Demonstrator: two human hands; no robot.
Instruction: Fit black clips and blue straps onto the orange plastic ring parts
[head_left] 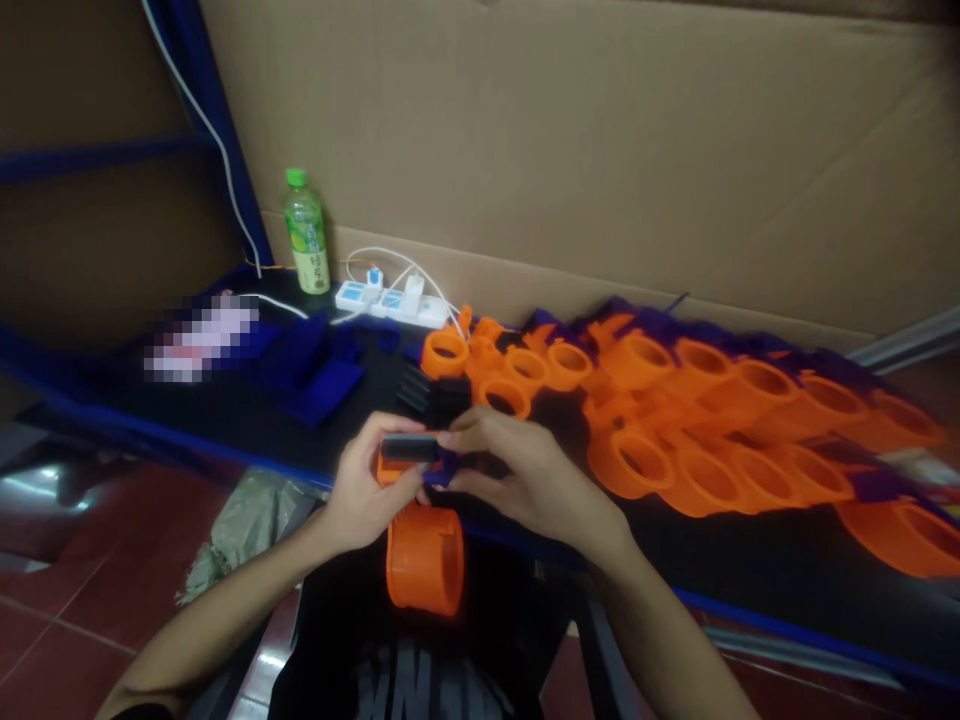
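My left hand [364, 495] grips an orange plastic ring part [424, 556] by its top, with the round cuff hanging down toward my lap. My right hand [525, 475] meets it from the right, fingers pinched on a small black block [409, 447] that sits against the top of the orange part. Both hands hover just in front of the table's near edge. Behind the hands on the table lie two more black blocks [437, 395].
A long heap of orange ring parts [720, 410] mixed with purple pieces covers the black table [750, 560] to the right. Blue pieces [319, 365], a white power strip [390, 300] and a green bottle [306, 232] stand at the back left. A cardboard wall [570, 150] rises behind.
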